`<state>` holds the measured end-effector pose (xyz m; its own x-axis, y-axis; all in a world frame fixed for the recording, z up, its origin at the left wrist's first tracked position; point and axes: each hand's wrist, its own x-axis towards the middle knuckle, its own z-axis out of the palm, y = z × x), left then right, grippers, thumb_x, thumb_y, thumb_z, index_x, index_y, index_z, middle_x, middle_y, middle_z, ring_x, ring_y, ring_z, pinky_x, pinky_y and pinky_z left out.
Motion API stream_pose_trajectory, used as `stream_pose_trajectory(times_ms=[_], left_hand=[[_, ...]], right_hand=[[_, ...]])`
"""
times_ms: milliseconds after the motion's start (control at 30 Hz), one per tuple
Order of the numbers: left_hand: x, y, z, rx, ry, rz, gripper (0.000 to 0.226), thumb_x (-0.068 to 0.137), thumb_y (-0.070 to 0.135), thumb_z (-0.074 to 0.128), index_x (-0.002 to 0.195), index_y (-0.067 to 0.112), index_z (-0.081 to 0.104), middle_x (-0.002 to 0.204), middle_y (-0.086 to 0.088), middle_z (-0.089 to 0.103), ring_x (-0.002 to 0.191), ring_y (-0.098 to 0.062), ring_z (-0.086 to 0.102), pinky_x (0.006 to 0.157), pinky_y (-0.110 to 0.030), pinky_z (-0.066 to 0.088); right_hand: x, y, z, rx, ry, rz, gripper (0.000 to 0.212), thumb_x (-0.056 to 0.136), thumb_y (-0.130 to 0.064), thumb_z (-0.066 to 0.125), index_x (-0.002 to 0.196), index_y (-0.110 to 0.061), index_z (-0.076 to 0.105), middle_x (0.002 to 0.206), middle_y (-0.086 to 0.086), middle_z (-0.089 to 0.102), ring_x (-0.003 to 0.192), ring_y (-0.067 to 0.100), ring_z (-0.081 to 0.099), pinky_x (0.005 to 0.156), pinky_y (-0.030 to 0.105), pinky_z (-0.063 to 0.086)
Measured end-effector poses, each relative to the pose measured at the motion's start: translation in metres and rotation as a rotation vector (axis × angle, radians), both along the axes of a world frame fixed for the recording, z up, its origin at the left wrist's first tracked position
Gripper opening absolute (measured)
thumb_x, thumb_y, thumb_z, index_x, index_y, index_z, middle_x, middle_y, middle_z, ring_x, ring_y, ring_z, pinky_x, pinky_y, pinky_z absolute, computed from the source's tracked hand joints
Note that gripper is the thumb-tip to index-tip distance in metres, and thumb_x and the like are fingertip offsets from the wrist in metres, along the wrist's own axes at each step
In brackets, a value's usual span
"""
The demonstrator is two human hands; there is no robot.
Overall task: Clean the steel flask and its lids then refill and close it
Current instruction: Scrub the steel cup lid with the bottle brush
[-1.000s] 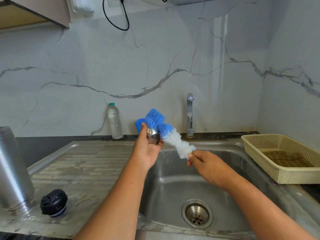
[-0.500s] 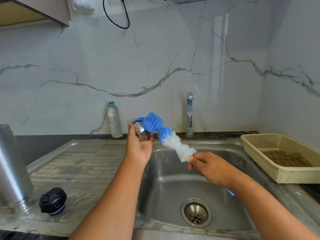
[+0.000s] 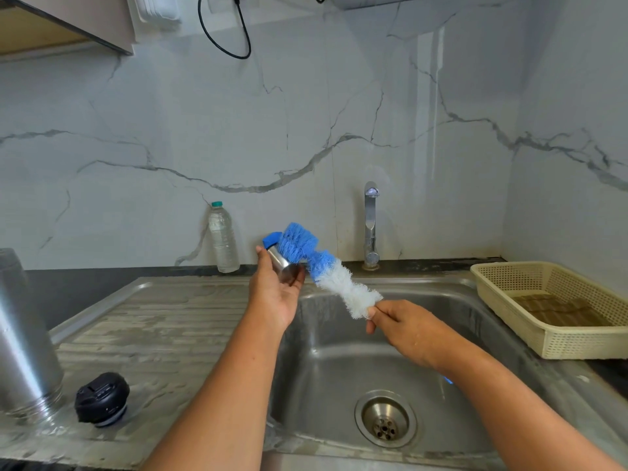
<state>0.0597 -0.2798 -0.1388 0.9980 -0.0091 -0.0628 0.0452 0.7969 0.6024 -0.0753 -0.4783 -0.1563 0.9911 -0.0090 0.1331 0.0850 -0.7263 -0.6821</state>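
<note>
**Here, brush against the steel lid over the sink**

Nearest, well to the left of the left hand and lower, the black stopper lid [image 3: 102,399] sits on the wet draining board [image 3: 170,334]. Just left of it the steel flask [image 3: 23,351] stands mouth down. Below and between both hands lies the sink [image 3: 339,362] with its drain [image 3: 385,418].

Above the basin, the right hand [image 3: 404,328] pinches the bottle brush [image 3: 339,283] at the base of its white bristles. The brush slants up and away towards the left hand [image 3: 275,294], which grips the steel cup lid [image 3: 283,266] between thumb and fingers. The blue bristles lie against the lid; whether they reach inside it cannot be told.

To the right of the right hand, a cream basket [image 3: 557,338] rests on the counter. Beyond the hands, a tap [image 3: 370,226] stands at the wall, and a plastic water bottle [image 3: 222,237] stands just left of the left hand's fingertips.
</note>
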Motion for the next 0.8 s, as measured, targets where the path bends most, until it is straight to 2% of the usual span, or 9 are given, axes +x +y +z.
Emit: stream_pose_trajectory(times_ms=[133,233,300,433,600,800], left_hand=[[-0.011,-0.011,0.003,0.022,-0.046,-0.056,0.052,0.1,0.052,0.058,0.132,0.011,0.059,0.121,-0.02,0.072,0.105,-0.031,0.072,0.085,-0.039,0.06],[-0.005,-0.001,0.006,-0.129,0.012,0.002,0.054,0.102,0.053,0.054,0.135,0.01,0.056,0.123,-0.022,0.067,0.108,-0.033,0.069,0.082,-0.038,0.061],[-0.002,0.009,0.005,-0.187,0.026,0.021,0.057,0.103,0.055,0.052,0.137,0.01,0.055,0.123,-0.021,0.069,0.111,-0.034,0.069,0.087,-0.039,0.06],[-0.012,0.001,0.003,-0.103,0.009,-0.076,0.057,0.1,0.053,0.058,0.131,0.005,0.055,0.123,-0.025,0.066,0.106,-0.033,0.071,0.088,-0.039,0.061],[-0.003,0.01,0.005,-0.228,0.025,0.003,0.058,0.102,0.051,0.056,0.138,0.005,0.053,0.12,-0.023,0.066,0.108,-0.035,0.068,0.103,-0.047,0.054],[-0.003,0.005,-0.001,-0.167,0.007,-0.071,0.059,0.099,0.052,0.06,0.135,0.006,0.055,0.131,-0.025,0.062,0.119,-0.036,0.064,0.093,-0.044,0.059]], right_hand=[[0.002,0.001,0.001,0.026,-0.025,-0.029,0.037,0.107,-0.044,0.04,0.09,-0.025,0.067,0.053,-0.01,0.044,0.042,0.003,0.037,0.052,0.02,0.037],[0.0,0.0,0.002,0.006,-0.011,0.022,0.037,0.107,-0.044,0.041,0.087,-0.027,0.067,0.056,-0.01,0.045,0.047,0.006,0.039,0.054,0.023,0.038],[-0.001,0.0,0.002,-0.02,0.002,0.04,0.037,0.107,-0.043,0.041,0.087,-0.026,0.067,0.057,-0.01,0.046,0.047,0.005,0.039,0.055,0.023,0.038],[0.002,0.002,0.0,0.014,-0.011,-0.007,0.038,0.108,-0.043,0.039,0.088,-0.025,0.066,0.056,-0.01,0.046,0.048,0.006,0.04,0.055,0.023,0.039],[0.0,-0.006,-0.003,0.022,0.043,0.031,0.039,0.107,-0.044,0.04,0.086,-0.027,0.068,0.058,-0.008,0.044,0.05,0.008,0.038,0.055,0.025,0.038],[0.004,0.001,-0.004,0.079,0.022,-0.003,0.038,0.107,-0.043,0.04,0.09,-0.023,0.068,0.054,-0.01,0.042,0.046,0.005,0.037,0.052,0.022,0.038]])
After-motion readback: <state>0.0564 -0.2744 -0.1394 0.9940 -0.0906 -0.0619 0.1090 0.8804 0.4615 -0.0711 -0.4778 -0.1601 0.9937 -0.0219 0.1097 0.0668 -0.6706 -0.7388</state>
